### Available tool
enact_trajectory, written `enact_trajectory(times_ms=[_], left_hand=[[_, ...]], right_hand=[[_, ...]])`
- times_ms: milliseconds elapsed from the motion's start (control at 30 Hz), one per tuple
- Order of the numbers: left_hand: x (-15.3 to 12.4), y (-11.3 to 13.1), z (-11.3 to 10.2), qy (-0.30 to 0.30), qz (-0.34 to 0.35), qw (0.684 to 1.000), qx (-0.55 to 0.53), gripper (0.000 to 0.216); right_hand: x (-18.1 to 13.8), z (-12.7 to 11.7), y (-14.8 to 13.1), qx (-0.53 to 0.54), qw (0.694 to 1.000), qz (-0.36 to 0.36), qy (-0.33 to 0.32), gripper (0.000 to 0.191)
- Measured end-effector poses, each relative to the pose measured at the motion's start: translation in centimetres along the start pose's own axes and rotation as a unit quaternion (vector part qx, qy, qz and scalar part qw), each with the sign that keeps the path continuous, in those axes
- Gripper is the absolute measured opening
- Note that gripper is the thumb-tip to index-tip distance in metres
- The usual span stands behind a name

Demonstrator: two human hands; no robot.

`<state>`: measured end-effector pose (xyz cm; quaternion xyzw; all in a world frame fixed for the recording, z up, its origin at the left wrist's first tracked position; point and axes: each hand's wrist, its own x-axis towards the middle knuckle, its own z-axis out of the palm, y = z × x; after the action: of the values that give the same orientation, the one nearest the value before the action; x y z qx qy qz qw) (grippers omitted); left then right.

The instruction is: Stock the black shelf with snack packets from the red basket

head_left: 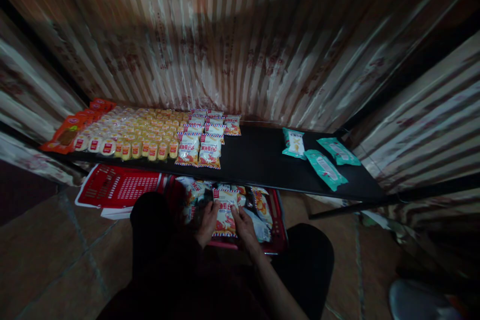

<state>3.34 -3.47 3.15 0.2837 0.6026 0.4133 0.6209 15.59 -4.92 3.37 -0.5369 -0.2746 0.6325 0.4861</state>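
Observation:
A white snack packet [225,215] with a striped border and orange-red print is held upright between my two hands. Its left edge is gripped by my left hand [208,223], its right edge by my right hand [243,227]. Under and behind it, a red basket [279,240] holds several more packets [262,205]. On the black shelf [255,155] beyond, similar white packets [210,150] stand in two columns, with one more packet [232,124] at their back right.
Left along the shelf are rows of small wrapped cakes [150,130] and orange packets [65,132]. Teal packets [326,169] lie at its right end. A red perforated basket [123,187] sits on the floor below. Striped sheeting [232,50] hangs behind.

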Motion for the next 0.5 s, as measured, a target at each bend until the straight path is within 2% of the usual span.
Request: enact_trajectory(times_ms=[333,500], left_hand=[[-0.06,0.61,0.45,0.040,0.012,0.997,0.059,0.048],[0.15,0.32,0.45,0.056,0.017,0.995,0.083,0.048]], right_hand=[[-0.11,-0.25,-0.27,0.003,1.000,0.013,0.004,0.053],[-0.71,-0.14,-0.75,0.034,0.999,0.017,-0.027,0.050]])
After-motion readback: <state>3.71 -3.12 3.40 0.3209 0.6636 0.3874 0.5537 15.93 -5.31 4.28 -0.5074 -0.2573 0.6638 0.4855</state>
